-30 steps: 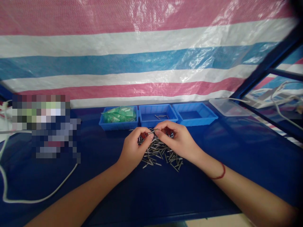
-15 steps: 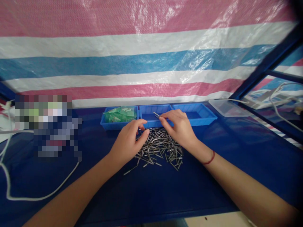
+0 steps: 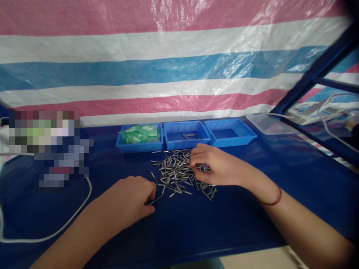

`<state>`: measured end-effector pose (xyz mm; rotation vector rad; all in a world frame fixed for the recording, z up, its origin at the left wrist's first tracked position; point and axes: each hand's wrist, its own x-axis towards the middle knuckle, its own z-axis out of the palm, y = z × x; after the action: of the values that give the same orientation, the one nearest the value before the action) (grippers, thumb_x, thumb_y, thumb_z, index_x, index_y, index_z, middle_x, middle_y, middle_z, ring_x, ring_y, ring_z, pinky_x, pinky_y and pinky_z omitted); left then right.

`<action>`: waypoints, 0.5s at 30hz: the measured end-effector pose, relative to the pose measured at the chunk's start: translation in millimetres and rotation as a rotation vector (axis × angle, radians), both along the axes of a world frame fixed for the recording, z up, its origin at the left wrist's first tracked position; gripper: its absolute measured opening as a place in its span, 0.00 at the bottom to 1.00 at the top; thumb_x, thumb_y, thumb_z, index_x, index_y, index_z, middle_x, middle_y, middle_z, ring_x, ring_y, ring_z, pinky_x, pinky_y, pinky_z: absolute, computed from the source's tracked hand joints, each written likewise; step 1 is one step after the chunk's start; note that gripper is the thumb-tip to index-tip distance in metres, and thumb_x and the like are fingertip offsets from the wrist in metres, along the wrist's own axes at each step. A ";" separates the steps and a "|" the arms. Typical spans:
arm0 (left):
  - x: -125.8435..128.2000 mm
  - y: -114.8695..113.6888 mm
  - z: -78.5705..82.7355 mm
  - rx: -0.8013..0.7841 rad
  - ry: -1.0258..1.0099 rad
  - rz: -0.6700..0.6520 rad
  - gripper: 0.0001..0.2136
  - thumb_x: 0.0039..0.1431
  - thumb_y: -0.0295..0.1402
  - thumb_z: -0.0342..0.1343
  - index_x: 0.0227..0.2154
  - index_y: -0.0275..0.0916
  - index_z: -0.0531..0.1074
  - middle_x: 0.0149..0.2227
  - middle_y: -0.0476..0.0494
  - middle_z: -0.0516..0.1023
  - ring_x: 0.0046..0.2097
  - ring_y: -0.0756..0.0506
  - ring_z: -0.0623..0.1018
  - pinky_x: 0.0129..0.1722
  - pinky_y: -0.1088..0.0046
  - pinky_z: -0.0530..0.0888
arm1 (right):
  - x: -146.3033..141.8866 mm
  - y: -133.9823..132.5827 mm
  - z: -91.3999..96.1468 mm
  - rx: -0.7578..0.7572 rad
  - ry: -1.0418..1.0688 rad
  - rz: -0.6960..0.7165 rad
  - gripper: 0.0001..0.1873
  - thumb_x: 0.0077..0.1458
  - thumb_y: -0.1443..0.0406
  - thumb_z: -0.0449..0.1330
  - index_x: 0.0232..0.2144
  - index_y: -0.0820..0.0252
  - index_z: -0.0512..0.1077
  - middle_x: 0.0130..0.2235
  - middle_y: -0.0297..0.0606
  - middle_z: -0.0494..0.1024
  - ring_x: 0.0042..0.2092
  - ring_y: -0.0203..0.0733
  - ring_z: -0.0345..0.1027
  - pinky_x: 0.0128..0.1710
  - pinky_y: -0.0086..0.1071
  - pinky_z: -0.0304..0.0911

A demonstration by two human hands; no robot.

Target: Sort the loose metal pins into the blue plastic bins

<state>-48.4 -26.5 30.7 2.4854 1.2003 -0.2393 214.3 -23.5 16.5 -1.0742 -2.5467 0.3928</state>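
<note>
Head camera, the only view here, looks down on a dark blue table [image 3: 252, 209]. At its middle lies a pile of pins [image 3: 176, 170], short metal ones scattered every which way. The left hand [image 3: 127, 200] is down on the table at the near left edge of that scatter, knuckles up and fingers curled in. Thumb and forefinger are closed on a stray pin [image 3: 155, 200] that lies apart from the heap and sticks out toward it. The right hand [image 3: 215, 168] sits over the right side of the pile, palm down, its bent fingertips [image 3: 195, 161] pressed in among the pins. Whether it has any of them pinched cannot be told, since the fingers cover the spot. A red string bracelet [image 3: 273, 198] circles that wrist.

Just behind the pile, three blue trays stand side by side. The left tray [image 3: 140, 147] is full of green packets [image 3: 140, 133], the middle tray [image 3: 186, 144] holds a few loose pins [image 3: 190, 135], and the right tray [image 3: 232, 140] shows only its blue floor. Further right rests a clear plastic lid [image 3: 269, 123]. A white cable [image 3: 56, 231] loops across the table's left side, near a blurred-out patch. Behind it all hangs a striped tarp [image 3: 168, 74] in pink, white and blue.
</note>
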 end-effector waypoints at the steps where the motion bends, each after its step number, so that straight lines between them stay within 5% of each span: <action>1: 0.4 -0.7 -2.1 0.012 -0.017 -0.019 0.04 0.48 0.27 0.59 0.25 0.43 0.74 0.27 0.49 0.76 0.29 0.45 0.75 0.27 0.73 0.61 | 0.5 -0.6 0.4 -0.030 -0.036 0.023 0.08 0.47 0.74 0.56 0.21 0.59 0.67 0.26 0.33 0.70 0.32 0.37 0.61 0.36 0.34 0.55; 10: 12.5 24.2 2.8 0.126 -0.264 -0.085 0.06 0.60 0.30 0.50 0.30 0.41 0.73 0.29 0.50 0.76 0.31 0.47 0.75 0.31 0.75 0.65 | -4.4 -4.4 -6.1 0.009 -0.102 0.061 0.03 0.52 0.67 0.60 0.26 0.59 0.72 0.29 0.36 0.71 0.36 0.40 0.62 0.39 0.36 0.53; 15: 30.4 37.1 -23.2 0.293 -0.363 -0.012 0.06 0.62 0.32 0.50 0.36 0.40 0.72 0.35 0.46 0.76 0.36 0.46 0.76 0.36 0.73 0.68 | -5.9 -4.8 -8.8 0.002 -0.124 0.056 0.05 0.54 0.67 0.59 0.26 0.59 0.72 0.28 0.35 0.71 0.35 0.40 0.61 0.40 0.37 0.53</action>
<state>-17.9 10.7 7.5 2.6257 1.1292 0.3974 208.4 -28.3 7.7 -1.0590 -2.6898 0.3476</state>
